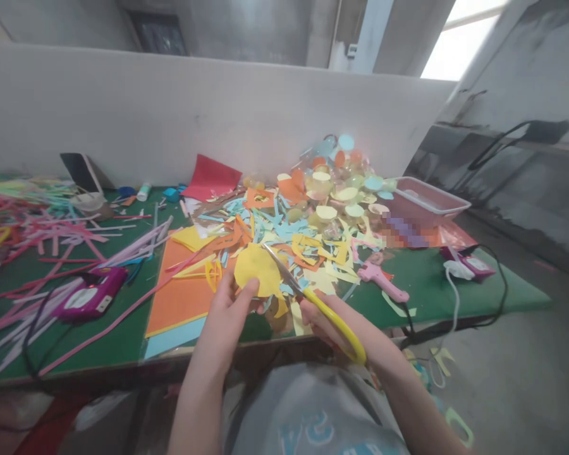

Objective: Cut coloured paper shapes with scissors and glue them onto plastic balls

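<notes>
My left hand (234, 300) is closed on a yellow paper disc (258, 270), its thumb lying on the lower edge. The disc is held above the green table, close to the front edge. In my right hand (329, 316) is a pair of scissors (334, 321) with yellow handles; the fingers wrap around the grips. The metal blades reach up and left to the disc's right edge, and I cannot tell exactly how far they are parted. Beneath both hands lie paper offcuts (308, 253) in yellow, orange and blue.
Orange sheets (171, 284) lie to the left, with pink strips (85, 234) beyond. A pink glue gun (382, 281) and a clear plastic box (427, 199) are at right. Round paper pieces (346, 193) are heaped at the back. Purple devices (92, 294) with cables sit at both sides.
</notes>
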`<state>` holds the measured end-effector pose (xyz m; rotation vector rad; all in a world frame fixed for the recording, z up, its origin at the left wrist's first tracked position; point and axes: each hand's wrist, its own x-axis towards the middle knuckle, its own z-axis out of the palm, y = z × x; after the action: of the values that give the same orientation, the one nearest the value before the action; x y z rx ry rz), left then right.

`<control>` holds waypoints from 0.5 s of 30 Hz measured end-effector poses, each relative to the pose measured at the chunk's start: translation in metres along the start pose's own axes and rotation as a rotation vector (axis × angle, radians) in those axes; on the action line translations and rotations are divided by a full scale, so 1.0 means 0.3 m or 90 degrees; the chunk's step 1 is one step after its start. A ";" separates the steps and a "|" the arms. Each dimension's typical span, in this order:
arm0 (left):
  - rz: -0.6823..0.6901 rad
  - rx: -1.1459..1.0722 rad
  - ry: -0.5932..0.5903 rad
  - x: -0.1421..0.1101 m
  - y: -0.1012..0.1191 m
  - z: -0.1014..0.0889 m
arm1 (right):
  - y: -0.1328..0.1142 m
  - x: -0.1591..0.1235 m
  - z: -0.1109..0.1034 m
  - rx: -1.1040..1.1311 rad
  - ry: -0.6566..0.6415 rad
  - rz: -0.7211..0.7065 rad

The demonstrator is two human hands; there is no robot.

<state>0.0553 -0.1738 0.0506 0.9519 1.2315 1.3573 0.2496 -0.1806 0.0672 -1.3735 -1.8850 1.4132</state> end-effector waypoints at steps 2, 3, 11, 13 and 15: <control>0.003 -0.013 0.003 0.004 -0.007 0.006 | 0.018 0.003 -0.003 -0.001 -0.002 0.018; 0.004 -0.017 0.005 0.006 -0.011 0.009 | 0.027 0.005 -0.005 -0.002 0.005 0.026; -0.033 -0.017 0.014 0.008 -0.024 0.026 | 0.045 -0.002 -0.021 -0.010 0.004 0.043; -0.044 -0.013 0.015 0.008 -0.026 0.028 | 0.048 -0.009 -0.030 -0.027 -0.001 0.017; -0.042 0.003 0.023 0.007 -0.028 0.030 | 0.052 -0.015 -0.039 -0.054 -0.008 -0.029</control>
<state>0.0651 -0.1705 0.0436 0.8859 1.2833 1.3259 0.2679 -0.1789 0.0589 -1.3549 -1.9930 1.3369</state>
